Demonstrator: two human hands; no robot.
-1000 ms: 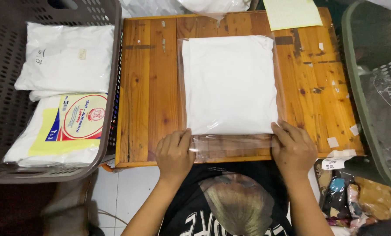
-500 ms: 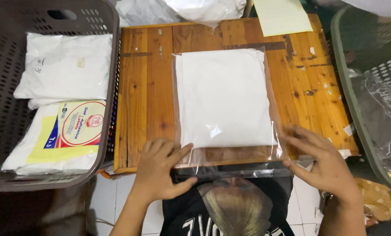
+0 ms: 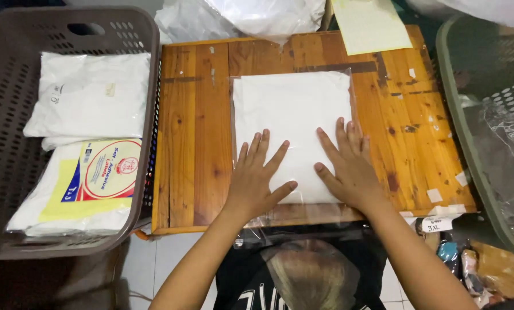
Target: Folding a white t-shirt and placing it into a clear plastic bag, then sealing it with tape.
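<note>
Wooden desk carries a folded white garment in a clear plastic bag, lying flat at its middle. Brown basket on the left holds more bagged white garments and a pack of bags with a yellow label. Green basket on the right, contents unclear. Left hand and right hand: fingers spread, palms pressed flat on the bag's near half, gripping nothing

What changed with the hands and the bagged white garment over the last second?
Both hands left the bag's open near edge and moved forward: left hand and right hand now press flat on the bagged white garment. The garment, wooden table and brown basket stayed put.
</note>
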